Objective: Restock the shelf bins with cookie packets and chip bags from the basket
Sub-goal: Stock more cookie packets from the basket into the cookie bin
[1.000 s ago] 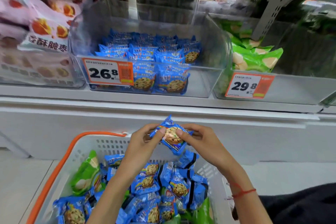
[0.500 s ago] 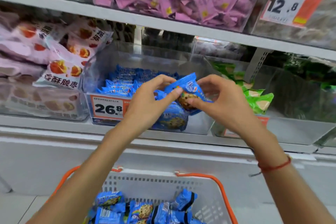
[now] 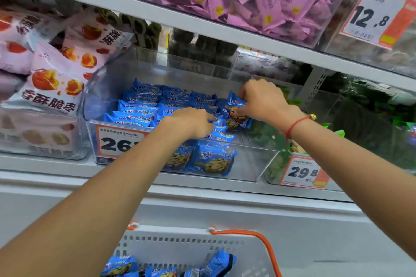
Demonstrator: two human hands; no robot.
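Two bare hands reach into the shelf: the left hand (image 3: 191, 122) and the right hand (image 3: 262, 101). One white plastic basket with orange handles (image 3: 193, 245) sits below, showing about four blue cookie packets (image 3: 219, 262). Three orange-and-white price tags (image 3: 302, 172) are readable. The blue packets in the clear plastic bin (image 3: 252, 164) are too many to count.

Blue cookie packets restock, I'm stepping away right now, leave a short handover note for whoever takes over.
Right hand: pinches one blue cookie packet, setting it at the right end of the rows inside the clear plastic shelf bin.
Left hand: fingers rest on the packets already in that bin; whether it grips one is unclear.
Done: bin partly filled, with bare floor at its right front.
Left: more blue packets lie in the white basket with the orange handle below; chip bags are not in view there.
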